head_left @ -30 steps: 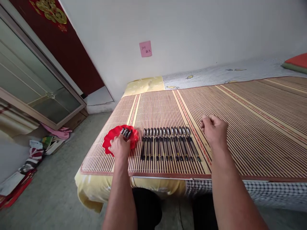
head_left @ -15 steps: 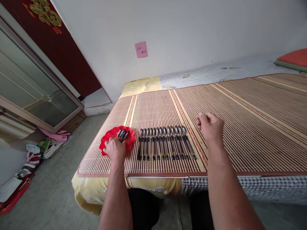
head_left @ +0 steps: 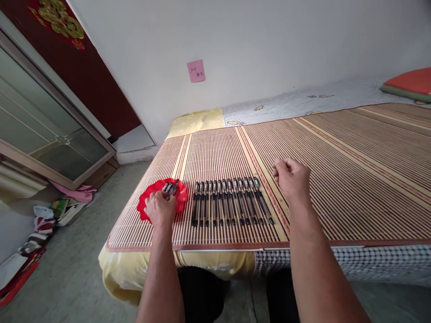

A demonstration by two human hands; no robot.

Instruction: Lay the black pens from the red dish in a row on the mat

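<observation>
My left hand [head_left: 160, 209] reaches over a red scalloped plate [head_left: 143, 204] at the left, its fingers closed on a black-capped pen [head_left: 174, 185] that tilts up over the plate. Beside that pen, a few more pens [head_left: 165, 186] lie in the plate, partly hidden by the hand. To the right of the plate, several clear-barrelled pens with black caps [head_left: 220, 202] lie side by side in a row, caps pointing away from me. My right hand [head_left: 293, 181] hovers right of the row, fingers curled closed, with nothing visible in them.
A striped bamboo mat [head_left: 336, 188] covers the bed, whose front edge runs before my knees. At the far right lies a red and green folded item [head_left: 409, 85]. A pink note [head_left: 195, 71] sticks to the wall. Books and cloths [head_left: 72, 211] lie on the floor at left.
In the plate, one pen has tilted more to the right in my left hand's fingers. My right hand stays closed in nearly the same spot. The view has shifted slightly.
</observation>
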